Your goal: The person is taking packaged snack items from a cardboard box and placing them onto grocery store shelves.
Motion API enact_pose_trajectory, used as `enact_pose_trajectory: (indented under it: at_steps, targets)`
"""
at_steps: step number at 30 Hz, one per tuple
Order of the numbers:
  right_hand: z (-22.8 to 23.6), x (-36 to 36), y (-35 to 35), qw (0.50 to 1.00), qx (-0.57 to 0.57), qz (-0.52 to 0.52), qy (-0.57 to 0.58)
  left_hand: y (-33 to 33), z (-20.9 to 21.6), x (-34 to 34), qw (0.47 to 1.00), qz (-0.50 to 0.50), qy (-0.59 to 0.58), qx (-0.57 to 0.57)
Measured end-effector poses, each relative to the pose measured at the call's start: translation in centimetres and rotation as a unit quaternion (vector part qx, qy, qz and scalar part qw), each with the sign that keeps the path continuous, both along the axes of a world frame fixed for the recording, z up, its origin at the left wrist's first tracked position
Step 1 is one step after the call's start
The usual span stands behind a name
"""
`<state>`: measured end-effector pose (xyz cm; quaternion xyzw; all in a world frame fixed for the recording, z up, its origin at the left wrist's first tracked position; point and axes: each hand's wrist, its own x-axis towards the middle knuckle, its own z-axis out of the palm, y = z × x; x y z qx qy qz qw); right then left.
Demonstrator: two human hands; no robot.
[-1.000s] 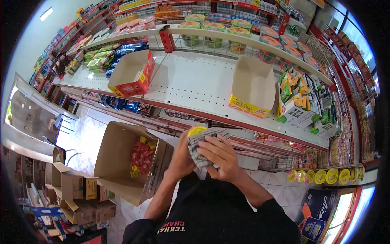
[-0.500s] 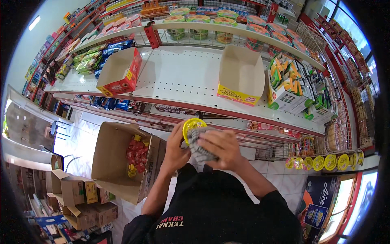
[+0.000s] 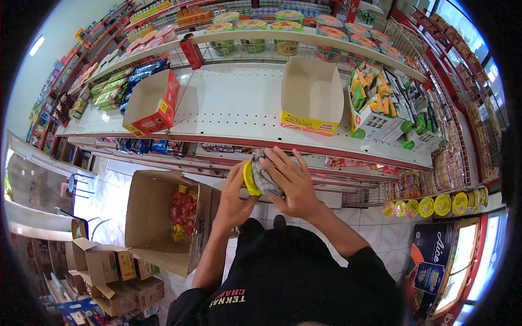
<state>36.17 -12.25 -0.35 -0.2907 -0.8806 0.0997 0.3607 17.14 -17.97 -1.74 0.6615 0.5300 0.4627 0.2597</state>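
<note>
My left hand (image 3: 232, 198) is closed around a small tub with a yellow lid (image 3: 249, 178), held in front of my chest. Over the lid's right side lies a crumpled grey patterned cloth (image 3: 265, 176). My right hand (image 3: 291, 185) presses that cloth against the tub, its fingers bent over the top. To the left, a big open cardboard carton (image 3: 157, 217) holds several red and yellow packed items (image 3: 184, 211). The shelf (image 3: 234, 98) ahead carries a red open display box (image 3: 155, 103) and a yellow-fronted one (image 3: 311, 98), both without visible contents.
White boxes of green and orange sachets (image 3: 375, 111) stand at the shelf's right. Lidded cups (image 3: 251, 26) line the upper shelf. Yellow-lidded tubs (image 3: 427, 206) hang in a row at right. Smaller cartons (image 3: 117, 271) sit on the lower left, and a dark blue box (image 3: 432, 261) at lower right.
The tub has tilted so its lid turns toward the right. My right hand and the cloth have shifted over the lid, covering more of it. The view has swung slightly.
</note>
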Motion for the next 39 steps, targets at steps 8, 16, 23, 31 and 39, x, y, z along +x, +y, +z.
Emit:
enact_pose_trajectory:
  at_steps: [8,16,23,31,39]
  targets:
    - [-0.4,0.4,-0.6,0.985,0.029,0.152,0.073,0.0,-0.3,-0.8,0.984,0.031,-0.166,-0.054]
    - [-0.1,-0.3,-1.0,0.996,0.029,0.068,0.051,0.6,0.0,0.6,0.998,-0.012,0.046,0.042]
    - [0.3,0.8,0.3,0.992,-0.040,0.027,0.115,0.3,1.1,0.9,0.998,0.011,-0.069,0.003]
    - [1.2,1.6,0.0,0.980,0.045,0.140,0.133,1.0,2.0,0.5,0.999,-0.010,-0.007,0.034]
    - [0.5,0.6,-0.7,0.986,0.062,0.131,0.084,1.3,1.2,0.9,0.999,-0.035,-0.003,0.025]
